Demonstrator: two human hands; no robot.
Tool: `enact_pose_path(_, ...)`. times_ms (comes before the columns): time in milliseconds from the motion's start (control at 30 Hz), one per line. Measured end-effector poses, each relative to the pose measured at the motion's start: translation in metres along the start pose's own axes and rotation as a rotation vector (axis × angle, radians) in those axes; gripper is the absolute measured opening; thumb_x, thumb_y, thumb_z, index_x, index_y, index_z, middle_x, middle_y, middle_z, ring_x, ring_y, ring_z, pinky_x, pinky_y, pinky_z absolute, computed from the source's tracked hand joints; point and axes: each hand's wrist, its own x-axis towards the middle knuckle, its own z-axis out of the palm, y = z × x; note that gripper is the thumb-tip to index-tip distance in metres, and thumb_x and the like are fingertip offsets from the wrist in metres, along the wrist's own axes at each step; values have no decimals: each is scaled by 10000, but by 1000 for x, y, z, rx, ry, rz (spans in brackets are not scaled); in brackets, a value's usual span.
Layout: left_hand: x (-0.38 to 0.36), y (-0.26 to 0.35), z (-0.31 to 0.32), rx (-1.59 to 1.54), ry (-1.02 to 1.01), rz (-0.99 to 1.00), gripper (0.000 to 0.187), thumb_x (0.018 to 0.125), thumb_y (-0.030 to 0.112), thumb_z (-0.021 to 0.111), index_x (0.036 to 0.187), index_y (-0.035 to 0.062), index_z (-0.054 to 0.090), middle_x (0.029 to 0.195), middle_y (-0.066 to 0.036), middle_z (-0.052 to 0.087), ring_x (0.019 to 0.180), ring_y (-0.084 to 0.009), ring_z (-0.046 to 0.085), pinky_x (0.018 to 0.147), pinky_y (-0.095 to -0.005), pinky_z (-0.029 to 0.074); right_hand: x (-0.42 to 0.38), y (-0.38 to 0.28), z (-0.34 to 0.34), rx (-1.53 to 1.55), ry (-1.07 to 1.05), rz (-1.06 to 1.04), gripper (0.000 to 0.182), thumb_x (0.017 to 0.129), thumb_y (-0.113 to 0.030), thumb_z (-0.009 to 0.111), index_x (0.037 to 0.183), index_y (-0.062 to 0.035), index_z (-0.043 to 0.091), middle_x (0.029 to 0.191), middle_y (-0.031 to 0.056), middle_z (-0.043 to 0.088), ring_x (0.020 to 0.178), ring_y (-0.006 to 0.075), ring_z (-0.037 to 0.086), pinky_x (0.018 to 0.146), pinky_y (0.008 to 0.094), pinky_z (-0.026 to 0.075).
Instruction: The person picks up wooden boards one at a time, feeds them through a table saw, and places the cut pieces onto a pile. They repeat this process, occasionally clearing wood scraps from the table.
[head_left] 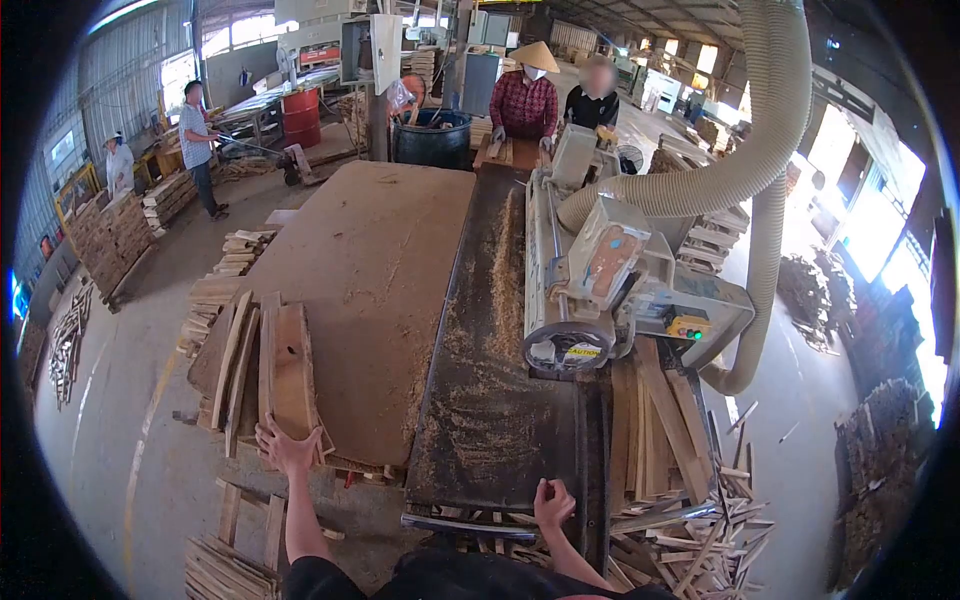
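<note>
My left hand (288,446) lies with its fingers spread on the near end of a wide wooden board (293,370), one of several boards at the left edge of a brown worktable (390,250). Curled fingers close my right hand (554,502) over the near end of the dark machine bed (500,420); whether anything small is inside cannot be made out. Sawdust (505,290) covers parts of the bed. Beyond it stands a machine (580,260) with a handwheel and a thick hose (700,190).
Wood strips (655,430) lie right of the bed, above a scrap pile (700,545). Stacked wood (235,570) is at lower left. Two people (523,105) (592,95) stand beyond the machine. Another person (195,140) stands at far left, near a red drum (301,118).
</note>
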Motion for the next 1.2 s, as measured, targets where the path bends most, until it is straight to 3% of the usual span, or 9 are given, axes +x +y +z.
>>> enact_pose_path(1200,-4,7,-6,13,-4,-33,1272,589,687,871,1602,200,274,1631,-214,282,1513,-388,253,1189,-645,260,1,-1,-6,-33,-49,-31,233,916,-249,726,797,-74,627,648,121,658,599,317,671,573,432,513)
